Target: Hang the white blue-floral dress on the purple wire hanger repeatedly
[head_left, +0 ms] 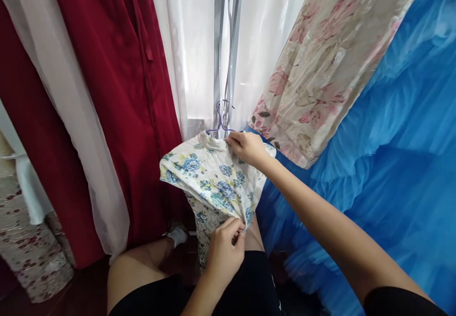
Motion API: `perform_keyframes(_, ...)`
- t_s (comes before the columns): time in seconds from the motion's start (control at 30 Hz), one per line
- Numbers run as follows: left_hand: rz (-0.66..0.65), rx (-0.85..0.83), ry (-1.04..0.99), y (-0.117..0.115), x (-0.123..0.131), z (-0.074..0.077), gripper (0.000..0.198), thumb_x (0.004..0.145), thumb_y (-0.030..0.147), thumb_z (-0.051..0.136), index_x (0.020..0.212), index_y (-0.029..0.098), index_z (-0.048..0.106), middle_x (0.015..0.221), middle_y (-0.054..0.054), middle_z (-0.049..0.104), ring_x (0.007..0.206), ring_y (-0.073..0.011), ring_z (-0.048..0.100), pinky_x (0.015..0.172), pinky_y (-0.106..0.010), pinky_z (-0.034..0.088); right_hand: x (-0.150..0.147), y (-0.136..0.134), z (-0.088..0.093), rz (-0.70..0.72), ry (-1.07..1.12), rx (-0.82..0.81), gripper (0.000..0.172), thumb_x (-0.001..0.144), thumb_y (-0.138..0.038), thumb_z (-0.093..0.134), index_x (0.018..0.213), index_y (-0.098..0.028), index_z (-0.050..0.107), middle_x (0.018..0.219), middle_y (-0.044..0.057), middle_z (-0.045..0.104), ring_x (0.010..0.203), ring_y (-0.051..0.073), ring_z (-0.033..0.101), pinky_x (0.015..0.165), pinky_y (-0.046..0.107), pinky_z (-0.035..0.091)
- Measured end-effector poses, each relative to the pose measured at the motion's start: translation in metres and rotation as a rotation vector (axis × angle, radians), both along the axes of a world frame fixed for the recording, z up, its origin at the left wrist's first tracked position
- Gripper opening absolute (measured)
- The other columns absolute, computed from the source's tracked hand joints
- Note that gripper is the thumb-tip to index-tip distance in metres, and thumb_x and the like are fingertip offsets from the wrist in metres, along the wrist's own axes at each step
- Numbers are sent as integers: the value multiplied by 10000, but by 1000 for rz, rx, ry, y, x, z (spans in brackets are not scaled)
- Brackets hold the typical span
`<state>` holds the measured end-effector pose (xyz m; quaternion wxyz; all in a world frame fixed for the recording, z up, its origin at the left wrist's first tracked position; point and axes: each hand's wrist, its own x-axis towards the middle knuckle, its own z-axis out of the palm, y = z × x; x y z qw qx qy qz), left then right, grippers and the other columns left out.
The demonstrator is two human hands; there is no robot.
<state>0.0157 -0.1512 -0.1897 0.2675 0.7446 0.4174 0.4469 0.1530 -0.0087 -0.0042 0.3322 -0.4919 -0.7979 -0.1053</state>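
Observation:
A white garment with blue flowers point(210, 176) hangs on a purple wire hanger point(220, 119) from a grey upright pole point(223, 45). My right hand point(246, 147) is closed on the garment's collar just below the hanger hook. My left hand point(224, 252) pinches the garment's lower edge near my lap. My bare knees and black shorts show beneath it.
Hanging clothes crowd in all round: a dark red dress point(117, 92) and sheer white fabric point(71, 116) on the left, a cream dress with pink flowers point(327, 64) and a blue tulle skirt point(399, 154) on the right. White curtains point(263, 35) hang behind. Dark wooden floor point(85, 292) shows below.

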Motion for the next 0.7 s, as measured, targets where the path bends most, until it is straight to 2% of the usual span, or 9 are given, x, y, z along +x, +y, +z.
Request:
perform_keyframes(0.13, -60, -40, -27, 5, -1, -7, 161, 873, 118, 541, 904, 227, 654, 923, -48, 684, 823, -202, 670, 720, -291, 537, 5, -6, -7, 94, 321, -34, 300, 934, -321, 520, 678, -190, 606, 586, -2, 521, 573, 146, 438, 574, 283, 232)
perform_keyframes(0.2, -54, -16, -32, 16, -10, 4, 190, 905, 150, 551, 1015, 231, 682, 964, -54, 704, 874, -211, 679, 770, -312, 551, 8, -11, -14, 202, 578, -120, 302, 912, -337, 518, 670, -183, 614, 533, -27, 455, 530, 128, 394, 552, 274, 255)
perform_keyframes(0.27, 5, 74, -47, 32, -21, 33, 214, 951, 204, 542, 1115, 230, 678, 965, -52, 711, 892, -206, 677, 805, -321, 546, 8, -15, -18, 309, 837, -225, 285, 880, -342, 523, 672, -176, 624, 494, -44, 419, 488, 113, 357, 520, 266, 259)
perform_keyframes(0.33, 80, 217, -101, 53, -30, 74, 267, 985, 258, 530, 1226, 233, 642, 946, -42, 706, 883, -190, 672, 834, -317, 532, 6, -19, -18, 390, 1042, -333, 235, 835, -327, 543, 676, -172, 624, 475, -53, 420, 457, 99, 324, 486, 257, 233)
perform_keyframes(0.4, 99, 344, -136, 77, -36, 116, 356, 1007, 278, 499, 1353, 233, 575, 931, -34, 701, 830, -172, 658, 823, -310, 524, 2, -22, -18, 439, 1169, -418, 180, 786, -306, 569, 678, -173, 624, 471, -59, 426, 439, 86, 297, 464, 248, 196)
perform_keyframes(0.47, 42, 408, -59, 102, -37, 148, 299, 1008, 287, 504, 1270, 224, 632, 929, -32, 705, 798, -164, 648, 775, -294, 511, -4, -24, -19, 475, 1226, -460, 151, 751, -298, 592, 674, -174, 628, 475, -62, 426, 437, 81, 295, 456, 242, 181)
perform_keyframes(0.53, -5, 438, 55, 120, -34, 165, 192, 990, 265, 534, 1065, 199, 699, 854, -17, 704, 756, -158, 638, 730, -278, 486, -10, -23, -23, 498, 1248, -460, 150, 739, -300, 605, 671, -172, 641, 478, -64, 421, 445, 83, 303, 454, 240, 187)
perform_keyframes(0.6, 8, 467, 114, 130, -31, 171, 171, 977, 254, 556, 909, 181, 694, 760, 0, 686, 698, -150, 620, 693, -267, 461, -17, -19, -33, 500, 1250, -449, 160, 736, -302, 611, 671, -165, 661, 473, -66, 416, 450, 84, 306, 454, 241, 192)
perform_keyframes(0.7, 88, 515, 19, 135, -35, 175, 187, 984, 283, 558, 885, 176, 675, 727, 6, 679, 673, -140, 621, 682, -255, 462, -26, -10, -56, 480, 1218, -486, 189, 742, -297, 599, 659, -151, 687, 458, -66, 413, 441, 81, 297, 454, 245, 184)
